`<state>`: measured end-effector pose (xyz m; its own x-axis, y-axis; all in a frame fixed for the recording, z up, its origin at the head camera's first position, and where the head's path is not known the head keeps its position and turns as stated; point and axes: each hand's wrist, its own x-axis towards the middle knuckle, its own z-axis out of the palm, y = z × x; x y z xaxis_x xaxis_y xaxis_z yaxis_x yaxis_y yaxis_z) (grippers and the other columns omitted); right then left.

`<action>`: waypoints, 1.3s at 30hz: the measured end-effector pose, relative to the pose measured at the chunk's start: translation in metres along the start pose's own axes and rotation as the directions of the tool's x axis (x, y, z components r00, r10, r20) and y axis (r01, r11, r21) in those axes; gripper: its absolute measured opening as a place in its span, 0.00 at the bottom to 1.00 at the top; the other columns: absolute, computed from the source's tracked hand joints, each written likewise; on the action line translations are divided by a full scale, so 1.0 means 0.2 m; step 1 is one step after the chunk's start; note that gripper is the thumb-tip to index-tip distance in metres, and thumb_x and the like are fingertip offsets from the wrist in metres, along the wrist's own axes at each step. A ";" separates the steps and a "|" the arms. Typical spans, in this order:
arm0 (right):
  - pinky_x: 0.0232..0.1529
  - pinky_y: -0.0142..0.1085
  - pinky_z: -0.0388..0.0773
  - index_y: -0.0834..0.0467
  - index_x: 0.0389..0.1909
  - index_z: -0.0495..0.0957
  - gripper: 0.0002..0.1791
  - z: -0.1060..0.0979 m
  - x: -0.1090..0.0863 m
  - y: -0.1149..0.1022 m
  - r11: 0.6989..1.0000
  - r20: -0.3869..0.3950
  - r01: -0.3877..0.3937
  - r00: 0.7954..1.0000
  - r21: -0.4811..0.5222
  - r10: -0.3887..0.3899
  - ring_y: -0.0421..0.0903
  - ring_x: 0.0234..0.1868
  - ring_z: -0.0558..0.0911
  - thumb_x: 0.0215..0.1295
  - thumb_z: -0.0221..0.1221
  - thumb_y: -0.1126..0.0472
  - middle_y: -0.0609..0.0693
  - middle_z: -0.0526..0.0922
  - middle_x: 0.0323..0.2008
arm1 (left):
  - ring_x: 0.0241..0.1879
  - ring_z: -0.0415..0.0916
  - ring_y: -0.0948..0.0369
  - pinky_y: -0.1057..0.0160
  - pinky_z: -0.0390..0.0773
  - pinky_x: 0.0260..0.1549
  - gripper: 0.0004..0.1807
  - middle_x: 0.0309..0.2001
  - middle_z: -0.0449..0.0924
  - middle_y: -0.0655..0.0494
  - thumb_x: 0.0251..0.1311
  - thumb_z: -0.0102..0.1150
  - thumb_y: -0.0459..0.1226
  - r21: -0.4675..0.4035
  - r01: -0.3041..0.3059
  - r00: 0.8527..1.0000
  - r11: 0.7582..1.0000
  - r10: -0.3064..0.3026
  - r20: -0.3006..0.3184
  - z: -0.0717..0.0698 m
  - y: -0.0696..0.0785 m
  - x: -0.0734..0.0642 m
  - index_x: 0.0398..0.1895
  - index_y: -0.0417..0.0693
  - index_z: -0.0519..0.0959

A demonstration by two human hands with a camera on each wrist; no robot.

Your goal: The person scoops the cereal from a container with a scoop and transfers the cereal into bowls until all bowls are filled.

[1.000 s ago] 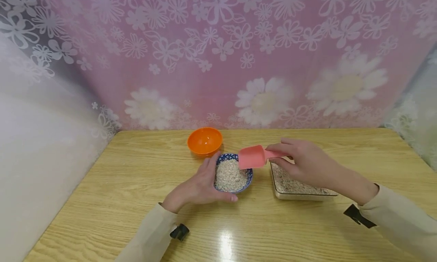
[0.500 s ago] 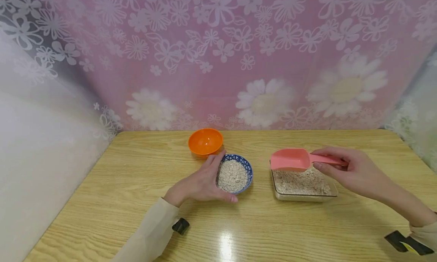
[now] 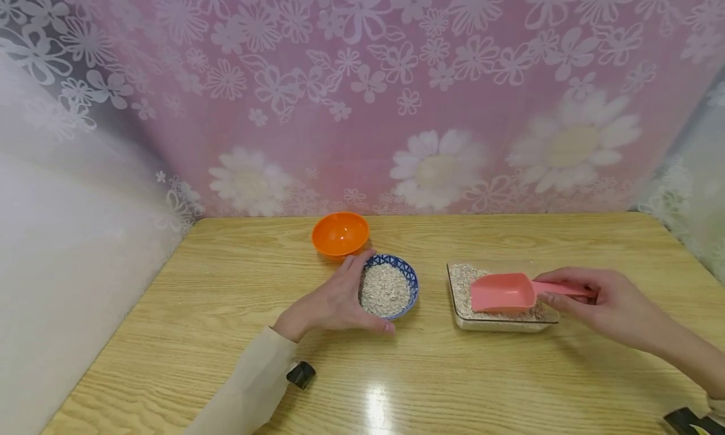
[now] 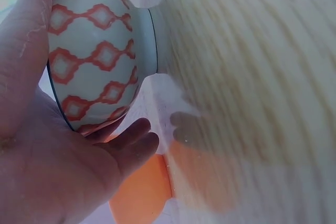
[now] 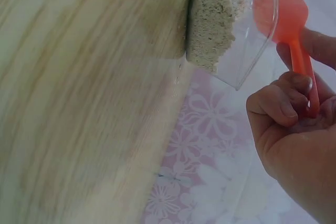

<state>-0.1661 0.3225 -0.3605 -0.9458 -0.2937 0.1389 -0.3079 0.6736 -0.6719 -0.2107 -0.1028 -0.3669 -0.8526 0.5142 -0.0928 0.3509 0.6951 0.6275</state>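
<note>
My left hand (image 3: 334, 303) spreads its thumb and fingers round the near-left side of a blue-patterned bowl (image 3: 411, 277) filled with oat flakes (image 3: 385, 290). From the left wrist, the bowl's outside (image 4: 94, 51) appears white with red diamond shapes, and some fingers of that hand extend loosely below it. At the right, my right hand (image 3: 617, 303) grips the handle of a pink scoop (image 3: 504, 290). The scoop's head lies over the oats inside a clear rectangular container (image 3: 504, 327). In the right wrist view the scoop (image 5: 283, 14) shows past the container's transparent wall (image 5: 247, 66).
An orange bowl (image 3: 340, 233) stands just behind the blue-patterned one, close to the left fingers. The wooden table (image 3: 453, 378) ends at a pink floral curtain (image 3: 362, 107) at the back. Table surface lies between the bowl and the container.
The right hand has carried the scoop from beside the bowl rightward over the container, then lowered it onto the oats. The left hand stays at the bowl.
</note>
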 end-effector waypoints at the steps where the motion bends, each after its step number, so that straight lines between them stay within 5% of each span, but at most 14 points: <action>1: 0.19 0.33 0.68 0.56 0.55 0.83 0.15 0.00 0.00 0.00 1.000 0.000 0.014 1.000 -0.014 -0.014 0.39 0.21 0.76 0.70 0.65 0.63 0.36 0.87 0.36 | 0.73 0.63 0.49 0.41 0.67 0.71 0.72 0.79 0.53 0.47 0.39 0.80 0.61 0.001 -0.002 1.000 1.000 0.002 -0.004 0.00 0.00 0.00 0.83 0.51 0.44; 6: 0.24 0.30 0.72 0.53 0.49 0.86 0.13 0.01 0.00 0.00 0.988 -0.043 0.070 0.996 -0.138 -0.076 0.33 0.26 0.80 0.64 0.69 0.62 0.36 0.88 0.36 | 0.72 0.64 0.51 0.44 0.67 0.71 0.73 0.78 0.53 0.48 0.37 0.81 0.61 0.000 -0.009 1.000 1.000 0.009 -0.008 -0.01 0.00 0.01 0.82 0.50 0.45; 12: 0.24 0.28 0.71 0.53 0.45 0.88 0.15 -0.01 0.00 0.01 0.938 -0.091 0.180 0.972 -0.295 -0.215 0.25 0.27 0.77 0.56 0.74 0.63 0.46 0.90 0.34 | 0.73 0.62 0.51 0.44 0.66 0.72 0.73 0.78 0.53 0.47 0.37 0.82 0.60 -0.023 -0.022 1.000 1.000 0.022 -0.001 -0.01 -0.01 0.02 0.82 0.48 0.45; 20: 0.25 0.29 0.71 0.54 0.48 0.87 0.14 0.00 0.00 0.00 0.948 -0.067 0.120 0.987 -0.296 -0.146 0.25 0.28 0.77 0.60 0.72 0.62 0.52 0.90 0.39 | 0.74 0.61 0.50 0.43 0.65 0.73 0.73 0.79 0.52 0.46 0.39 0.81 0.60 -0.018 -0.029 1.000 0.999 0.030 0.011 -0.01 0.00 0.01 0.82 0.49 0.44; 39: 0.25 0.29 0.73 0.55 0.49 0.87 0.15 0.01 -0.02 0.01 0.944 -0.075 0.128 0.985 -0.304 -0.157 0.23 0.29 0.76 0.59 0.72 0.62 0.55 0.90 0.41 | 0.69 0.66 0.53 0.44 0.71 0.68 0.68 0.75 0.60 0.52 0.34 0.82 0.59 -0.005 -0.039 0.998 0.999 0.039 -0.055 -0.03 -0.02 -0.02 0.79 0.54 0.53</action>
<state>-0.1629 0.3241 -0.3644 -0.8906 -0.3444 0.2971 -0.4430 0.8046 -0.3953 -0.2103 -0.1105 -0.3634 -0.8584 0.5123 -0.0260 0.3818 0.6719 0.6347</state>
